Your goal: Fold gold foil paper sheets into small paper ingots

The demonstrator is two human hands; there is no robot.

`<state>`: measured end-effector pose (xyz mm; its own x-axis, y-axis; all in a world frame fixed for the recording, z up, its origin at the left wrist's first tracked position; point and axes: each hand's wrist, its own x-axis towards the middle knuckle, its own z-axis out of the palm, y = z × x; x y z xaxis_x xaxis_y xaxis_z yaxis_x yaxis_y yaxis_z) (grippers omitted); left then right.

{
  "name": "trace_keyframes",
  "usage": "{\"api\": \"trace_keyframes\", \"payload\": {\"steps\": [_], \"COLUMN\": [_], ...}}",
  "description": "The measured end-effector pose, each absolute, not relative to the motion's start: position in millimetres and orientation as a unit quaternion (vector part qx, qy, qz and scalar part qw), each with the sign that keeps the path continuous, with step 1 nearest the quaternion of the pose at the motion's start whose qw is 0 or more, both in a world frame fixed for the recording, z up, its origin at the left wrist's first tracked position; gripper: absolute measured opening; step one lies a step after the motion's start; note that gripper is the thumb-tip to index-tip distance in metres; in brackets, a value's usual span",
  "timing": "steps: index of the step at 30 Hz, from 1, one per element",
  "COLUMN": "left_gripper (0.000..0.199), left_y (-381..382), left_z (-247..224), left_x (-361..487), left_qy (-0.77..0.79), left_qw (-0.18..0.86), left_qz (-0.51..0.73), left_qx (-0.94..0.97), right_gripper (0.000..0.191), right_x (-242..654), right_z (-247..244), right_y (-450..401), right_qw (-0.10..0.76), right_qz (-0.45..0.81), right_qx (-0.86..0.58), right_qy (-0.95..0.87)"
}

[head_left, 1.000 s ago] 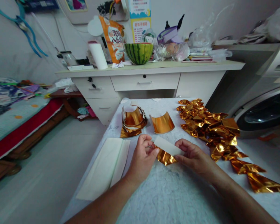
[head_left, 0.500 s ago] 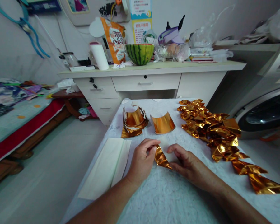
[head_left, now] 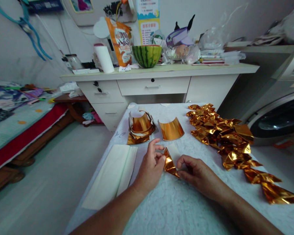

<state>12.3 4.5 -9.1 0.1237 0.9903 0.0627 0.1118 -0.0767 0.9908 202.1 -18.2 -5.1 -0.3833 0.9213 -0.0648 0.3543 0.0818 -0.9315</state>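
A small triangular piece of gold foil is held between my two hands over the cloth-covered table. My left hand pinches its upper left edge between thumb and finger, with the other fingers partly spread. At its lower right corner, my right hand grips it with closed fingers. A whitish sheet shows behind the foil, between the hands. Beyond them lie a curved gold sheet and, to its left, a roll of gold strips.
Folded gold foil pieces are heaped along the table's right side. White paper sheets lie at the left on the pale tablecloth. Behind stands a desk with a watermelon half; a washing machine is at the right.
My left index finger has lifted off the foil's top and spread away, uncovering its upper tip. My right fingers have curled closer together at the lower corner.
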Motion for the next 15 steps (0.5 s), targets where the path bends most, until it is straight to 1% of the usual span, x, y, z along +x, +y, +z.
{"api": "trace_keyframes", "payload": {"steps": [2, 4, 8, 11, 15], "left_gripper": [0.046, 0.041, 0.036, 0.032, 0.031], "left_y": [4, 4, 2, 2, 5], "left_z": [-8, -6, -4, -4, -7], "left_x": [14, 15, 16, 15, 14], "left_qy": [0.471, 0.460, 0.435, 0.417, 0.436], "left_qw": [0.525, 0.560, 0.591, 0.589, 0.574], "left_qz": [0.462, 0.455, 0.442, 0.440, 0.437], "left_qx": [0.538, 0.516, 0.515, 0.535, 0.539], "right_gripper": [0.007, 0.012, 0.023, 0.024, 0.020], "right_x": [200, 198, 192, 192, 198], "right_z": [-7, -7, -7, -5, -1], "right_y": [-18, -17, -16, -16, -18], "right_qw": [0.323, 0.354, 0.392, 0.392, 0.362], "right_qz": [0.499, 0.518, 0.551, 0.559, 0.573], "right_qx": [-0.474, -0.475, -0.473, -0.465, -0.430], "right_qy": [-0.649, -0.617, -0.565, -0.564, -0.597]}}
